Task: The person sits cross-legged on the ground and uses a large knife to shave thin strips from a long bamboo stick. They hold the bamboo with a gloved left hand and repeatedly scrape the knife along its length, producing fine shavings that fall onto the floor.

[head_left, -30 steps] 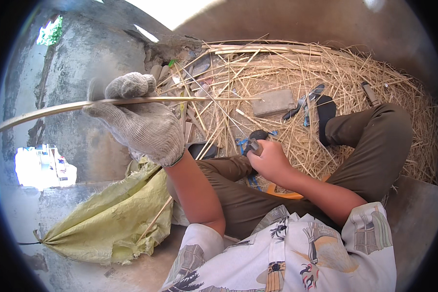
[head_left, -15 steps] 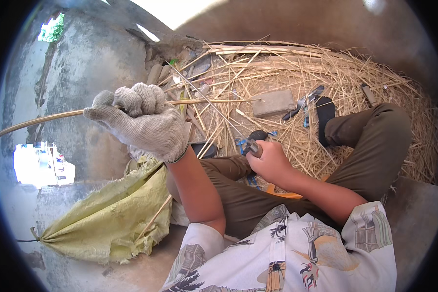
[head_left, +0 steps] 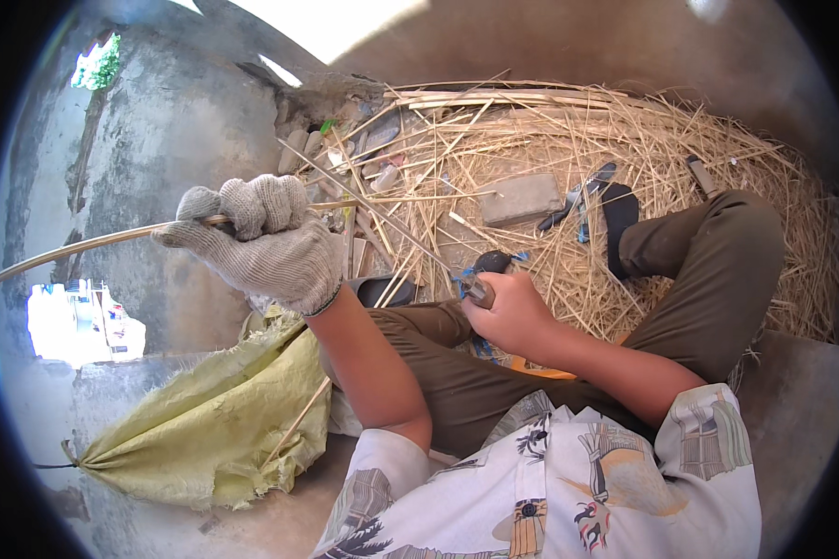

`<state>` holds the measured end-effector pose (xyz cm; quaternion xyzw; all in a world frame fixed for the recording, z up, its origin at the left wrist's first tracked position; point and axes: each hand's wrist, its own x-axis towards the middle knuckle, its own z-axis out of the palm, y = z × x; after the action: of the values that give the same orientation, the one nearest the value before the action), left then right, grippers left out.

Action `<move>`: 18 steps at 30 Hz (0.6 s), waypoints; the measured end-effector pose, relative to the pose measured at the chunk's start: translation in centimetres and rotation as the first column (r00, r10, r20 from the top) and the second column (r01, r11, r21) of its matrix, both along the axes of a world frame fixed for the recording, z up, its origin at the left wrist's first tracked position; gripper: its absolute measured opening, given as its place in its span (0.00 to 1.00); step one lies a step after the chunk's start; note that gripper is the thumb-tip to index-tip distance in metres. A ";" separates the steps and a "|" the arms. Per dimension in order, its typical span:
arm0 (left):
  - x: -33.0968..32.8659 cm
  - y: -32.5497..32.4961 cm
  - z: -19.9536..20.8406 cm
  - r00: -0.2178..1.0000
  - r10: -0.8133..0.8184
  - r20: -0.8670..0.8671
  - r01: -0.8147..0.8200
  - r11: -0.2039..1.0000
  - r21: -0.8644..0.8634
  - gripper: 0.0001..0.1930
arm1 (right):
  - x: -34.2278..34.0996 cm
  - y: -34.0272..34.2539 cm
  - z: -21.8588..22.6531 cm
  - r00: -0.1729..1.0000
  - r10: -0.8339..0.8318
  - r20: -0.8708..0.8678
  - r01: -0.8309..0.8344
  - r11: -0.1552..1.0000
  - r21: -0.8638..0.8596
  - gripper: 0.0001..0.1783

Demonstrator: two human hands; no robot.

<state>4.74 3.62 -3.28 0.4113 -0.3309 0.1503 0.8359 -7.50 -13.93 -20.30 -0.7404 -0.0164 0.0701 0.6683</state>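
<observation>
My left hand (head_left: 266, 242), in a knitted grey-white work glove, is raised at the left with its fingers wrapped round a long, thin bamboo strip (head_left: 93, 246). One end bends out to the left; the other runs rightward over the straw-coloured litter. Bare, my right hand (head_left: 513, 315) grips the wooden handle of a knife (head_left: 478, 293) in front of my lap. Its long, narrow blade, seen nearly edge-on, slants away to the upper left and passes by the strip's right part. Whether blade and strip touch, I cannot tell.
Thin shavings (head_left: 699, 177) cover the floor ahead, with a brick (head_left: 522, 199) and a dark sandal (head_left: 583, 191) among them. A yellow-green woven sack (head_left: 205, 419) lies at my left. My folded legs (head_left: 699, 252) frame the right side. A worn wall (head_left: 186, 140) rises at left.
The knife has swung a little, its far end moving left and down. My gloved left hand has shifted slightly left and lower with the bamboo strip still in it.
</observation>
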 end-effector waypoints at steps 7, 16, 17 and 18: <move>-0.1 -0.3 0.0 0.999 -0.051 0.011 0.051 0.999 0.001 0.27 | 0.8 -0.6 0.5 0.998 0.055 -0.013 -0.056 0.990 -0.133 0.12; -0.6 -1.3 0.4 0.981 -0.186 0.057 0.181 0.980 0.082 0.28 | 0.3 -0.2 0.1 0.999 -0.018 0.030 0.019 0.998 -0.061 0.12; -0.6 -1.3 0.4 0.979 -0.191 0.067 0.184 0.978 0.100 0.28 | 0.5 -0.3 -0.1 1.000 -0.021 -0.003 0.021 0.999 -0.046 0.12; -0.5 -1.3 0.4 0.978 -0.197 0.076 0.187 0.975 0.118 0.29 | 0.5 -0.2 -0.4 1.000 -0.030 -0.002 0.030 0.998 -0.060 0.12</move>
<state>4.24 2.36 -2.89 0.4159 -0.4130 0.0682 0.8074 -6.99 -14.16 -20.73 -0.7602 -0.0022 0.0618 0.6467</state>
